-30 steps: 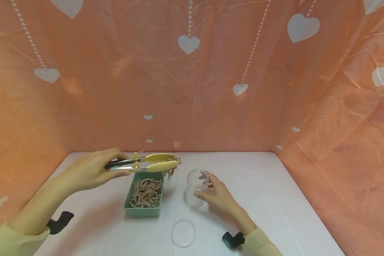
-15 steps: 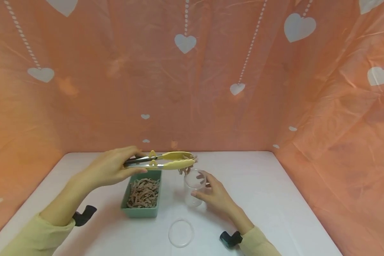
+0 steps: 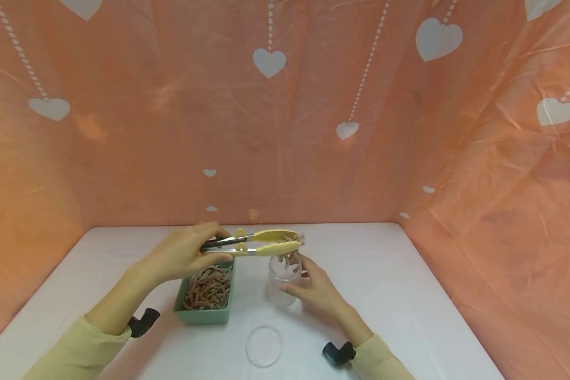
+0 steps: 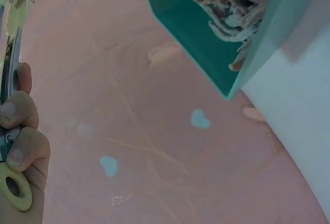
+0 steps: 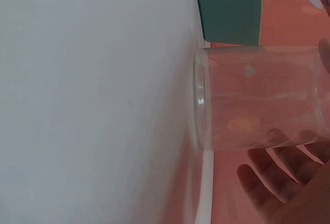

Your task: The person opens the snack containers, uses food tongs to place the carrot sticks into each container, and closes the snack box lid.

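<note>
My left hand grips kitchen tongs with yellow tips; in the left wrist view, fingers wrap the metal handles. Between the tips is a clump of brown, dried-looking strips, some hanging down over the mouth of a clear plastic jar. The jar stands upright on the table, and my right hand holds it near the top from the right, thumb on the near side and fingers behind. Left of the jar, partly under my left hand, a green rectangular tub holds many more strips.
A clear round ring or lid lies flat on the white table, in front of the jar. Orange cloth with white hearts rises along the back and sides. Black wrist devices sit on both forearms.
My left hand has carried the tongs and strips rightward, from above the tub to over the jar's mouth. The right hand keeps its hold on the jar; the head view has shifted slightly.
</note>
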### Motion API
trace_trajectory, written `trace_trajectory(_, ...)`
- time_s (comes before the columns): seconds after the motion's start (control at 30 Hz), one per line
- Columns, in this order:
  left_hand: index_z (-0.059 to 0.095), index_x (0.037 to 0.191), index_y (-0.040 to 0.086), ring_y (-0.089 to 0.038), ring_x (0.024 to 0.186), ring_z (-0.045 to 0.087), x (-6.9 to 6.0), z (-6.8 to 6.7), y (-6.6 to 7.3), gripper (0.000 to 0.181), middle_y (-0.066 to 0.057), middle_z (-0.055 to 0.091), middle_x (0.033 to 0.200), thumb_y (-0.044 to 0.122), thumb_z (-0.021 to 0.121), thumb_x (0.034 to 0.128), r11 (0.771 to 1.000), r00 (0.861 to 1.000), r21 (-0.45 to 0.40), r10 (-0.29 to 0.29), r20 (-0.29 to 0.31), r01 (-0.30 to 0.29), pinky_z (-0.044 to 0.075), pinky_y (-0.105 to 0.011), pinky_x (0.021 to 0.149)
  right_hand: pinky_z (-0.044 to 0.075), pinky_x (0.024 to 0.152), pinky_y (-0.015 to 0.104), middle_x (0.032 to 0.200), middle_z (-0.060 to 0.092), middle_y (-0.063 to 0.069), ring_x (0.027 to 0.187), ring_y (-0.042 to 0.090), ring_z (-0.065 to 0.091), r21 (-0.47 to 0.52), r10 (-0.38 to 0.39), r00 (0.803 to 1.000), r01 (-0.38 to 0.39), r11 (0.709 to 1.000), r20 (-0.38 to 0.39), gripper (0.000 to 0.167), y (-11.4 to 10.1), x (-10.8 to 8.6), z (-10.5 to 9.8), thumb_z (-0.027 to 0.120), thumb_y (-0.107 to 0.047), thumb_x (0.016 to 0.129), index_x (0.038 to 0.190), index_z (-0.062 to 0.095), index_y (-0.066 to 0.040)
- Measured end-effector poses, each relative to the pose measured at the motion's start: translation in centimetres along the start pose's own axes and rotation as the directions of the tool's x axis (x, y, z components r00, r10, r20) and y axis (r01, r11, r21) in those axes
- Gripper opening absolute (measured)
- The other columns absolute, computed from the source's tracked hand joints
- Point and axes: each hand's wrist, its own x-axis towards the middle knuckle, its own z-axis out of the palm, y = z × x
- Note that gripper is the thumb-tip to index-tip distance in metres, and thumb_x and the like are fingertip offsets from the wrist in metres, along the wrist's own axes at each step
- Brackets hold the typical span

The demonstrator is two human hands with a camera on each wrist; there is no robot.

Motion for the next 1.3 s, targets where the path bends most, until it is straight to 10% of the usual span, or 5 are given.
trace_trajectory(0.8,0.067,0.112,0.021,0.003,0.07,0.05,-2.7,2.8,-0.7,0.035,0.013,0.065,0.093,0.031,0.087,0.0847,0.996,0.991,0.032,0.086,-0.103,-0.083,0.045,-0.026,0.058,0.049,0.103,0.053,0.135,0.063,0.011,0.125,0.031,0.06,-0.017,0.084,0.996,-0.084,0.996,0.011,0.079,-0.4,0.0,0.2,0.084,-0.034,0.089,0.154,0.046,-0.008)
trace_trajectory(1.3,0.068,0.114,0.021,-0.002,0.078,0.063,-2.7,2.1,-0.5,0.035,0.011,0.07,0.102,0.043,0.081,0.0901,0.997,0.999,0.07,0.044,-0.001,-0.043,0.052,-0.033,0.064,0.049,0.102,0.048,0.137,0.064,0.005,0.124,0.027,0.06,-0.008,-0.011,1.0,0.011,1.0,0.026,0.076,0.0,-0.1,-0.1,0.084,-0.029,0.09,0.153,0.047,-0.008)
